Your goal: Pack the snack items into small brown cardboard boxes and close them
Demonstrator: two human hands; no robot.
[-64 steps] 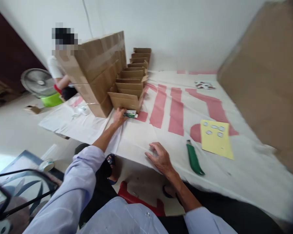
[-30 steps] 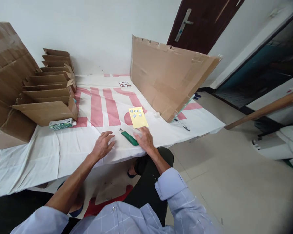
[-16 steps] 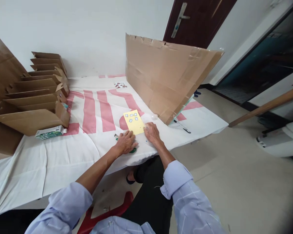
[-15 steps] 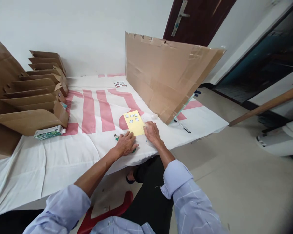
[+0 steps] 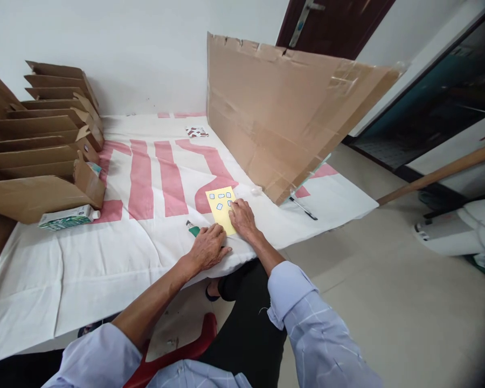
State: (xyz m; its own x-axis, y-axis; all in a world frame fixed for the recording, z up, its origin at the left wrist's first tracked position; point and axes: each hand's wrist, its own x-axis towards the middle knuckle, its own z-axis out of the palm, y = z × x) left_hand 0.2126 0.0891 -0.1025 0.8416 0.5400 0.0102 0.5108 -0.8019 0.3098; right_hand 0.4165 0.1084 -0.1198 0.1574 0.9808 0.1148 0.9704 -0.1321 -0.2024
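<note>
A yellow sheet of paper (image 5: 225, 220) lies near the front edge of the cloth-covered table, with several small white dark-outlined pieces on its upper half. My left hand (image 5: 208, 246) lies with fingers extended, its fingertips on the paper's lower left edge. Partly under that hand is a green tool with a dark tip (image 5: 193, 229); its other end is hidden. My right hand (image 5: 243, 219) rests on the right side of the sheet. Its fingers are bent and drawn together, fingertips touching the lower right piece. Whether they pinch something small cannot be made out.
Open cardboard boxes (image 5: 44, 156) stand in a row at left, with a green-and-white carton (image 5: 69, 216) before them. A large cardboard panel (image 5: 283, 113) stands upright at right, a pen (image 5: 304, 208) by its foot. A small patterned card (image 5: 196, 132) lies farther back on the tablecloth (image 5: 113, 258).
My right hand has moved up and left from the paper's lower right edge onto the lower right piece. My left hand stays by the paper's lower left edge. The view has shifted slightly.
</note>
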